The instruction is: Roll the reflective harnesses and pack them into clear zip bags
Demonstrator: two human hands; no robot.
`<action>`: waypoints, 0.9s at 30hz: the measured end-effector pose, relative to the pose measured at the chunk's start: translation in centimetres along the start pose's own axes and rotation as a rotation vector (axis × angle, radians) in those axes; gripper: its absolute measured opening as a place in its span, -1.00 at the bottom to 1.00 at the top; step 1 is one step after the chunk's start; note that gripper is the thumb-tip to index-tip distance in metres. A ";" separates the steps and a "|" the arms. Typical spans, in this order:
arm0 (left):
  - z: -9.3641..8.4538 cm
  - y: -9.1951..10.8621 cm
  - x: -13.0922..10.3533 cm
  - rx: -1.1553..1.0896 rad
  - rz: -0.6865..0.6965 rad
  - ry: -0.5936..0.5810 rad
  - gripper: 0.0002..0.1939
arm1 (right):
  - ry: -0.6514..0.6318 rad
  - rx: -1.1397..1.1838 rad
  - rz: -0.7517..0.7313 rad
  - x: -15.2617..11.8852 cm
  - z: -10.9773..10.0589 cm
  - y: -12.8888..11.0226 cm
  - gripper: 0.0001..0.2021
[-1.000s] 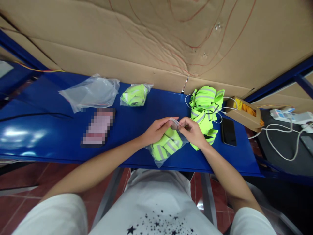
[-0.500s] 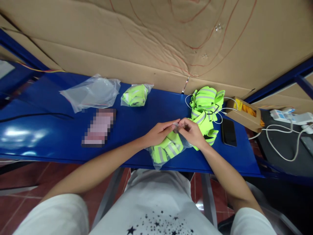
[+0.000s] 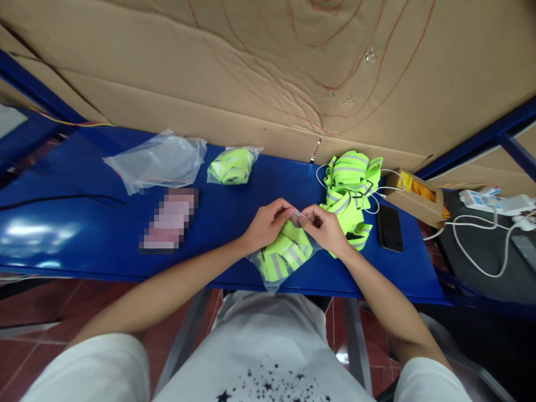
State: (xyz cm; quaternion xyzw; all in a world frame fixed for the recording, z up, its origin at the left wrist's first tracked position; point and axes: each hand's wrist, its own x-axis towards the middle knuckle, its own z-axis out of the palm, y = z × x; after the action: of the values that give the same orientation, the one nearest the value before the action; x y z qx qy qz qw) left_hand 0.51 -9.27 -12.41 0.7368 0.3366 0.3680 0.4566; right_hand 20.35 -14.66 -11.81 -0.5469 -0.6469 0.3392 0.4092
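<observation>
A clear plastic bag [image 3: 274, 269] holding a folded neon-yellow strap with grey reflective stripes lies near the front edge of the blue table. My left hand [image 3: 268, 223] pinches the bag's upper edge between thumb and fingers. Close beside it, my right hand [image 3: 324, 226] pinches the same edge, and the fingertips of both hands nearly touch. Right of the hands is a loose pile of neon-yellow reflective straps [image 3: 349, 170] with black buckles. Another filled bag [image 3: 231, 166] lies farther back, left of centre.
Clear plastic bags [image 3: 163, 162] lie at the back left, above a pixelated pinkish item [image 3: 170, 220]. A black phone [image 3: 390, 229], white cables and an open cardboard box [image 3: 433, 206] are at the right. Cardboard [image 3: 251, 67] stands behind the blue table [image 3: 104, 234].
My left fingers have bent from a straighter, flatter pose into a pinch on the bag's edge. My right hand has shifted slightly left, still pinching the bag.
</observation>
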 end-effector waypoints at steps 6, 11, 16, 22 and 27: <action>-0.3 -0.2 0.1 -0.010 0.008 -0.068 -0.73 | -0.012 -0.004 -0.052 -0.3 0.0 -0.1 -0.83; -0.8 -0.7 0.8 -0.153 -0.019 -0.082 -0.68 | 0.002 -0.016 -0.032 0.0 -0.3 -0.1 -0.77; -1.1 -0.8 1.1 -0.216 -0.064 -0.076 -0.61 | 0.005 -0.035 -0.023 0.2 -0.6 0.1 -0.69; -1.0 0.0 0.6 -0.052 -0.019 -0.058 -0.65 | -0.018 -0.129 -0.048 -0.1 -0.4 -0.4 -0.73; -0.8 -0.2 0.5 -0.052 -0.011 -0.080 -0.67 | 0.001 -0.192 -0.077 -0.3 0.0 -0.4 -0.77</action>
State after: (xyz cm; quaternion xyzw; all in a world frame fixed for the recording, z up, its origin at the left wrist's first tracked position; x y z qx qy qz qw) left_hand 0.08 -8.40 -12.26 0.7368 0.3124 0.3444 0.4908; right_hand 20.23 -15.02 -11.50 -0.5584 -0.6967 0.2596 0.3679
